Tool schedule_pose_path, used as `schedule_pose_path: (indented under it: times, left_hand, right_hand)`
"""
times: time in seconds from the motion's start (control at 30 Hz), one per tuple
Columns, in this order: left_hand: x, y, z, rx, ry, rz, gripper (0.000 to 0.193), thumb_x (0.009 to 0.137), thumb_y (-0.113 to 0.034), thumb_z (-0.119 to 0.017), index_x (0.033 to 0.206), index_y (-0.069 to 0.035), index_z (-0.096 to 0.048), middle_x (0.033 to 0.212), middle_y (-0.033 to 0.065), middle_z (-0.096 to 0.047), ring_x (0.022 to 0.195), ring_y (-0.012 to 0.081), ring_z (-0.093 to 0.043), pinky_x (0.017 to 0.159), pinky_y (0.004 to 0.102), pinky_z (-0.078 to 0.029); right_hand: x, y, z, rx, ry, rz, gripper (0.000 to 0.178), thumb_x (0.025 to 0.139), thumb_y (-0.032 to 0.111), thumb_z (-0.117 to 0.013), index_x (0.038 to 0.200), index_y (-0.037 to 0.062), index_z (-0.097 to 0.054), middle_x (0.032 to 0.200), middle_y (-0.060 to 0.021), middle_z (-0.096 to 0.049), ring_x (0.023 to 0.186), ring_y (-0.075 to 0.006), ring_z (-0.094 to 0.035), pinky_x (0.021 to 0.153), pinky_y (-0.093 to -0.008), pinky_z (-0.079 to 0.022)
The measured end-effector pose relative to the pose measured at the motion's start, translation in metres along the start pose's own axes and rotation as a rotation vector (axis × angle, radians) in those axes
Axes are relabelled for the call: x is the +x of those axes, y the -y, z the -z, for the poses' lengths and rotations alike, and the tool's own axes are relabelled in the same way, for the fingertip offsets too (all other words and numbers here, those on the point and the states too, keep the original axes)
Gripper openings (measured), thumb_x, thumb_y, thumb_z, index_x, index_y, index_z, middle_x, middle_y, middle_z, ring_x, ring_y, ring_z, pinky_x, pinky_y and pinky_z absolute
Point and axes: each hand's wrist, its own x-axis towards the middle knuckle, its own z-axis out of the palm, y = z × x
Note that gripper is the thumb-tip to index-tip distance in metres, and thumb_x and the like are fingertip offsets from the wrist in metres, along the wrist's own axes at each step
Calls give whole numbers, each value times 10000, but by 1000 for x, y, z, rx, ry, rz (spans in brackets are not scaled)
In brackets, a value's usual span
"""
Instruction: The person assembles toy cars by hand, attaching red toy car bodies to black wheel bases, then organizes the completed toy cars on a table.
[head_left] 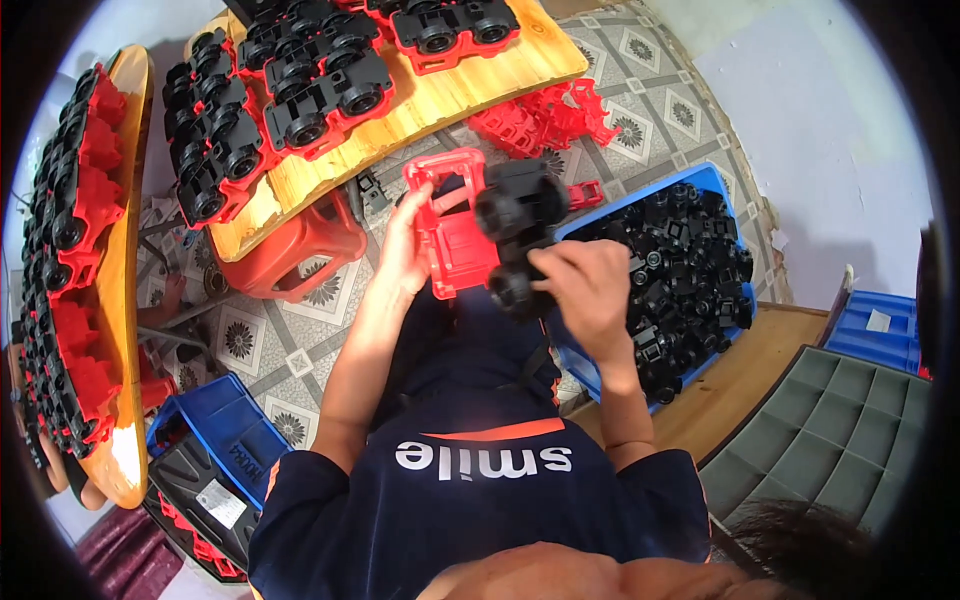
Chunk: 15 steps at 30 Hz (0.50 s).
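My left hand [405, 240] is closed on the left edge of a red plastic toy vehicle body [465, 258], an open frame with a flat panel, held above my lap. Right beside it, my right hand [592, 290] grips a black wheeled toy chassis [518, 205] by its lower end. The chassis stands upright against the red body's right side, slightly blurred, and I cannot tell whether the two are joined. Close to my right hand, a blue crate [577, 372] holds a heap of black wheeled parts [690, 270].
Red bodies with black chassis stand on a wooden table [440, 105] ahead and a wooden board [128, 400] at left. Loose red bodies [545, 120] lie on the patterned floor. A red stool [300, 250], blue bin [225, 425] and grey compartment tray [820, 430] surround me.
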Motion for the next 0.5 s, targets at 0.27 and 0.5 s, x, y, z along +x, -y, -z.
schedule_pose_path:
  times: [0.27,0.5]
  left_hand:
    - [9,30,-12,210,-77,-245,351,1003,-333,-501,1281,-121,-540,1211,49,-632,1088,169,-616,916,373,-523]
    - [10,30,-7,61,-36,-240,341,1009,-301,-469,1249,-80,-567,1205,60,-643,1084,186,-618,955,379,-489]
  right_hand:
    - [3,8,-27,-158,52,67,337,712,161,-724,1033,80,-660,932,-17,-585,821,-190,-551,783,-354,-414]
    - [4,11,-34,-159,35,18,339,701,148,-749,1027,88,-680,925,-7,-603,790,-183,-558,756,-351,-394]
